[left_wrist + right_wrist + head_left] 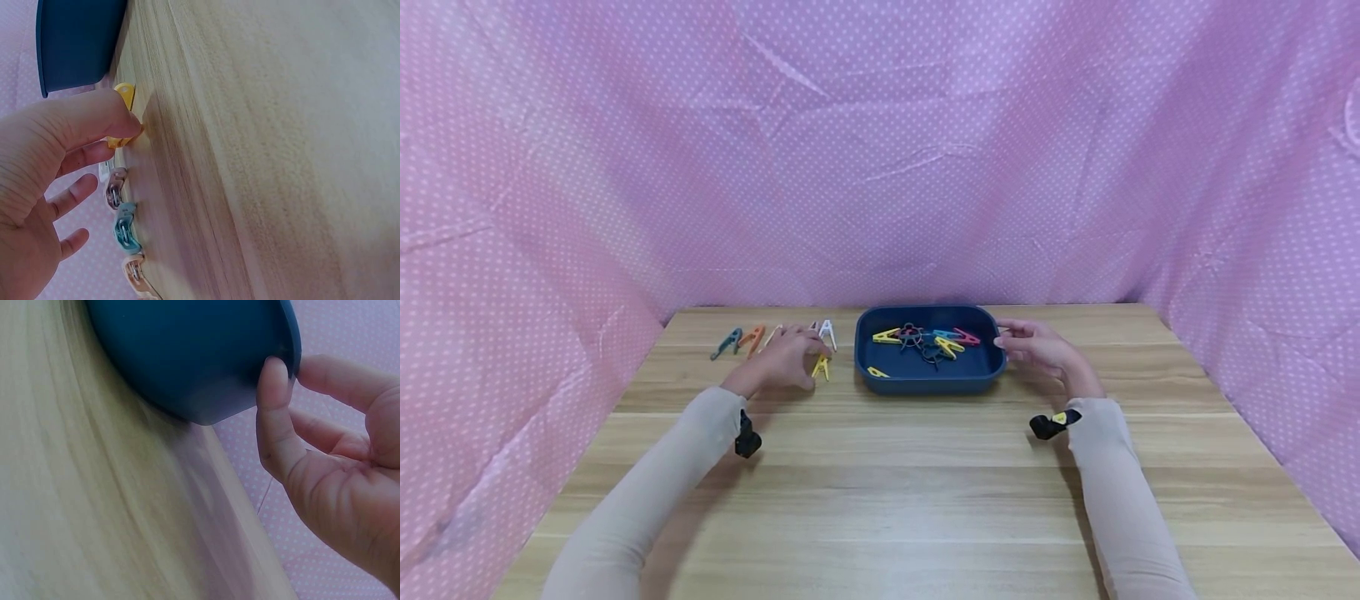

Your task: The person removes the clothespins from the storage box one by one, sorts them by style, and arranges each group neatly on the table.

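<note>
A yellow clothespin (822,367) is at the table's left back, and my left hand (784,358) pinches it. In the left wrist view, the thumb and forefinger cover part of the yellow clothespin (125,94); the other fingers stay spread apart. Beyond that hand lie a white clothespin (827,332), an orange one (751,338) and a teal one (727,342), with others partly hidden behind the fingers. My right hand (1041,350) holds the right end of a dark blue bin (928,386), thumb and fingers at its rim, as the right wrist view shows.
Inside the bin lie several clothespins, among them a yellow one (886,336) and a red one (967,337), plus dark clips with rings (931,353). The wooden table (895,500) ends at a pink dotted curtain (880,167) behind the bin.
</note>
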The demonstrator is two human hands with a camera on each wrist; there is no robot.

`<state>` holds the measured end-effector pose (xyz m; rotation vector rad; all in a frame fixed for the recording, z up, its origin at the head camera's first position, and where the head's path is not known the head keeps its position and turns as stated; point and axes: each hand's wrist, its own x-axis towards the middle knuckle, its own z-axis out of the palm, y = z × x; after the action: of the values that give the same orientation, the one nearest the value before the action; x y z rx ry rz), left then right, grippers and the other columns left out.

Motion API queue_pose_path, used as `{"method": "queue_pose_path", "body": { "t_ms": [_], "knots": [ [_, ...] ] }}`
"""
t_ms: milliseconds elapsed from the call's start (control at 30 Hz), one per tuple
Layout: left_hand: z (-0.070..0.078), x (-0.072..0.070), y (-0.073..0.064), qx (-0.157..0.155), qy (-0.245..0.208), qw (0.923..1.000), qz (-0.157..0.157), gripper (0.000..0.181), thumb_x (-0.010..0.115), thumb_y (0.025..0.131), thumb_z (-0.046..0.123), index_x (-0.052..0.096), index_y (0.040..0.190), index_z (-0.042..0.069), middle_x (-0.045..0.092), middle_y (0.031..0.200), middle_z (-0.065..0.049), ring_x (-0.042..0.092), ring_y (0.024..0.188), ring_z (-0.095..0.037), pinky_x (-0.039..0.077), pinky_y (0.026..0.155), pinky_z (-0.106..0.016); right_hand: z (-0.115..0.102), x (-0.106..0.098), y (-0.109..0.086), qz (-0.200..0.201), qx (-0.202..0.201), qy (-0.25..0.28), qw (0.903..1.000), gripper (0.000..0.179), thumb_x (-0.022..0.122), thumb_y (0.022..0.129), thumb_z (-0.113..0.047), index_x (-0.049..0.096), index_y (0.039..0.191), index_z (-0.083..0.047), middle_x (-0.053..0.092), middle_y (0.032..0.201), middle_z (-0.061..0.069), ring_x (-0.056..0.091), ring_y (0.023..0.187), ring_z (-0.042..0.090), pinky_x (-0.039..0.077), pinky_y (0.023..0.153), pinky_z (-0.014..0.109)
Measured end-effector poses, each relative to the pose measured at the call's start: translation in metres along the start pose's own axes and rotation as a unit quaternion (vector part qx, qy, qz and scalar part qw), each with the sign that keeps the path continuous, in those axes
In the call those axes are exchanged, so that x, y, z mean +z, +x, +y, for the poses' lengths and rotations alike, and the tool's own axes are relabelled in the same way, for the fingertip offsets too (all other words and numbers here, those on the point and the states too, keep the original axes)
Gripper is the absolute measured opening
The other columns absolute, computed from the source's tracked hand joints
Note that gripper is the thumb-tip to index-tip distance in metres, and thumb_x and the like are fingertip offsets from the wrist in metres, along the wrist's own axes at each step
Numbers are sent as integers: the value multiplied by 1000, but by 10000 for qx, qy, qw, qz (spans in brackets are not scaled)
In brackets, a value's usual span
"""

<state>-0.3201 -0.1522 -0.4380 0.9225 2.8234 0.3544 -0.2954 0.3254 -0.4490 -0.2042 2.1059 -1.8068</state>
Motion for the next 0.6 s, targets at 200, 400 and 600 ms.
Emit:
{"method": "queue_pose_path", "body": {
  "t_ms": [200, 400, 600],
  "knots": [
    [0, 0, 1, 30, 16, 10000, -30, 58, 86, 70, 13, 72, 126, 16, 56, 148, -14, 39, 144, -41, 23, 116, -67, -2, 0, -1, 15, 51, 250, 9997, 64, 57, 102, -6, 26, 157, 7, 64, 115, -8, 65, 99, 1, 56, 86, 19],
    [-1, 0, 1, 58, 11, 10000, -33, 59, 87, 69, 14, 72, 126, 16, 57, 147, -13, 41, 142, -40, 25, 114, -66, -3, 1, -1, 121, 170, 174, 9996, 66, 60, 101, -6, 27, 157, 4, 61, 108, -6, 62, 93, 0, 55, 84, 18],
    [-1, 1, 2, 48, -2, 10000, -39, 59, 87, 69, 15, 72, 127, 15, 57, 147, -13, 39, 144, -40, 24, 115, -66, -3, 1, -1, 157, 227, 92, 9996, 66, 60, 101, -8, 28, 158, 2, 60, 107, -7, 61, 94, 0, 55, 83, 18]
  ]
}}
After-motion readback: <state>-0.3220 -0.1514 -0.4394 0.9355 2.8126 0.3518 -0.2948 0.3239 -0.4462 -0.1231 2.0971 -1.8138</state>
